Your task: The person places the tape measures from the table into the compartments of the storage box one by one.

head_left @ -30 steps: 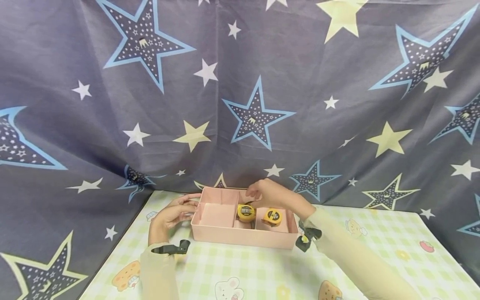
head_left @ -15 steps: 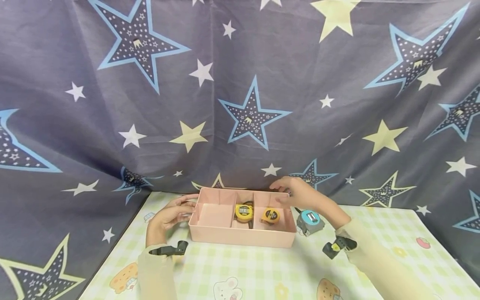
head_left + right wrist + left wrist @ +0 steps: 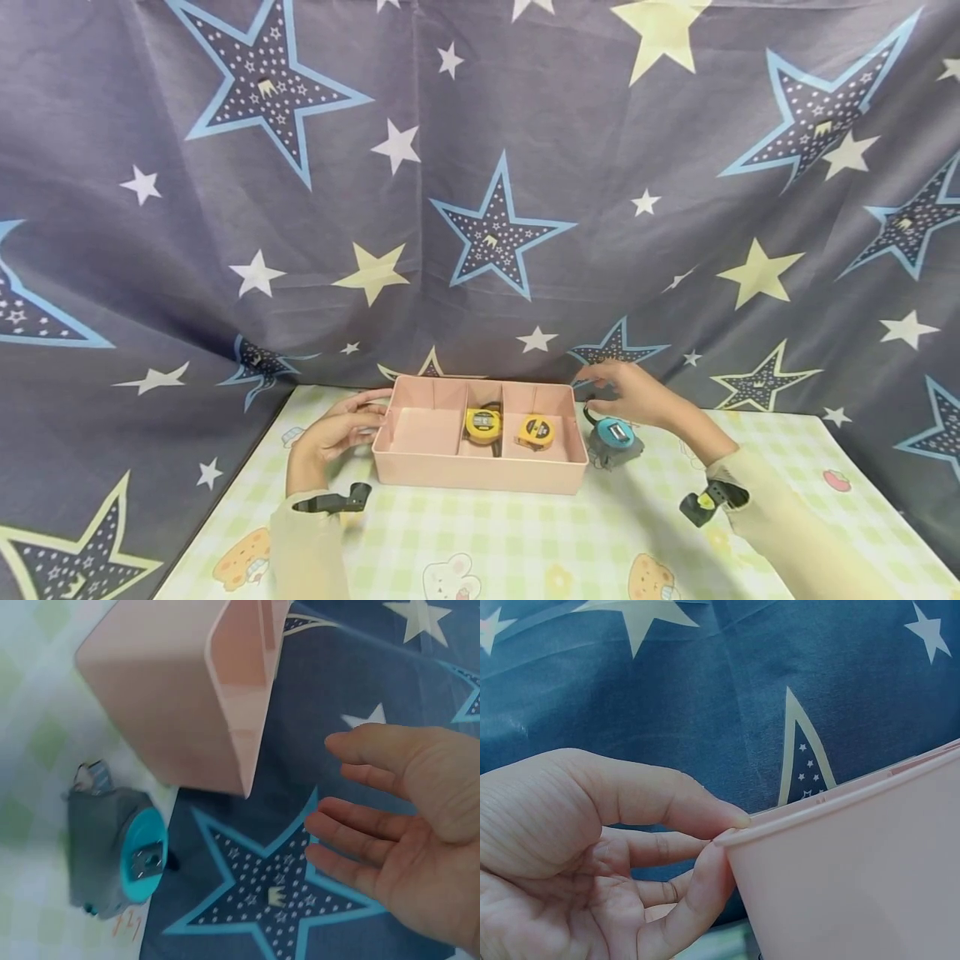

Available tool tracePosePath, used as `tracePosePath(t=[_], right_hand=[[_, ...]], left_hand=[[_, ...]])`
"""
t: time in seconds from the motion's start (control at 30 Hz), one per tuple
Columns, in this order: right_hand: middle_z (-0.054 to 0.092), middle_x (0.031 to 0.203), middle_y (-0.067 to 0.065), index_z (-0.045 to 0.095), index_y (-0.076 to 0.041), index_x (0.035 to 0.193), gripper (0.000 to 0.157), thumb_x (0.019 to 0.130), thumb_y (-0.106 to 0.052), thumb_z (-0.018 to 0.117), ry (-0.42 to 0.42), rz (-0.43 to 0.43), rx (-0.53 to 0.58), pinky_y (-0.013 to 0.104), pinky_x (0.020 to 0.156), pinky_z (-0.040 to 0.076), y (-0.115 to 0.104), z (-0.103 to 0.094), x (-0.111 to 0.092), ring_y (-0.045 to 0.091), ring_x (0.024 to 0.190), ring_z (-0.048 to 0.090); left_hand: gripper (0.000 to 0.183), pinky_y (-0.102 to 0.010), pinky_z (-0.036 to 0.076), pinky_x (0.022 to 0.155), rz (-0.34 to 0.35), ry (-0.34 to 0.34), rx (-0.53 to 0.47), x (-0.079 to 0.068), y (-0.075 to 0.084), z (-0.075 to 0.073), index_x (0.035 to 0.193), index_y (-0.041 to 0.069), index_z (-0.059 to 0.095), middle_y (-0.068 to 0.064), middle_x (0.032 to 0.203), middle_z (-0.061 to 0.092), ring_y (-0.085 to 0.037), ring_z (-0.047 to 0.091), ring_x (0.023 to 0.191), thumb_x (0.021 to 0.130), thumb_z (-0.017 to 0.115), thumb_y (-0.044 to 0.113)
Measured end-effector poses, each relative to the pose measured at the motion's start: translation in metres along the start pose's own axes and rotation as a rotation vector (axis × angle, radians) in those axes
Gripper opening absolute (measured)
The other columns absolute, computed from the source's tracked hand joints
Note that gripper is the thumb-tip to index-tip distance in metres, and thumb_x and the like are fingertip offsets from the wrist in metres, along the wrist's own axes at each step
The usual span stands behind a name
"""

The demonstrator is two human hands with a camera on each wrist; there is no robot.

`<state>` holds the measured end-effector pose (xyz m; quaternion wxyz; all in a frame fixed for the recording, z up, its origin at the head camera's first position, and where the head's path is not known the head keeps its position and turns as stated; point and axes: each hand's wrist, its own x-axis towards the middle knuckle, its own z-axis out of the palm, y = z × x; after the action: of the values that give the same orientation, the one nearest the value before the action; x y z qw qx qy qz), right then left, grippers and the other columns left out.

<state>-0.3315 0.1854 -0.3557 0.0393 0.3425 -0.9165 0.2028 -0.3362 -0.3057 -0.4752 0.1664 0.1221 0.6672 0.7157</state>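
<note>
A pink box (image 3: 480,473) with three compartments stands on the table. My left hand (image 3: 337,433) pinches its left rim, thumb and finger meeting at the corner in the left wrist view. One yellow tape measure (image 3: 482,424) sits in the narrow middle compartment; another yellow tape measure (image 3: 536,432) lies in the right one. Just right of the box is a grey and teal tape measure (image 3: 615,440) with a dark strap. Above and behind it hovers my right hand (image 3: 630,393), fingers loosely extended and holding nothing, apart from both box and tape measure in the right wrist view.
The table has a green checked cloth (image 3: 420,542) with cartoon prints. A dark star-patterned curtain (image 3: 480,333) hangs close behind the box and along the left side. Bands with small cameras sit on both wrists.
My right hand has moved right, from over the middle compartment to beyond the box's right end, uncovering the grey and teal tape measure. The left hand stays at the rim.
</note>
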Motion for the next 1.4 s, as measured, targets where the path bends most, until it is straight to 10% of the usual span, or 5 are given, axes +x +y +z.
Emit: tracePosePath(t=[1.4], right_hand=[[0.065,0.133,0.024,0.065,0.005,0.129,0.072,0.058,0.004,0.081,-0.281,0.036,0.057,0.051,0.098,0.053,0.051,0.031,-0.022,0.043,0.12,0.062]], left_hand=[[0.066,-0.025,0.06,0.083,0.018,-0.015,-0.045,-0.004,0.004,0.003,0.158,-0.005,0.025,-0.001,0.118,0.069,-0.013,0.073,0.1,0.1,0.057,-0.001]])
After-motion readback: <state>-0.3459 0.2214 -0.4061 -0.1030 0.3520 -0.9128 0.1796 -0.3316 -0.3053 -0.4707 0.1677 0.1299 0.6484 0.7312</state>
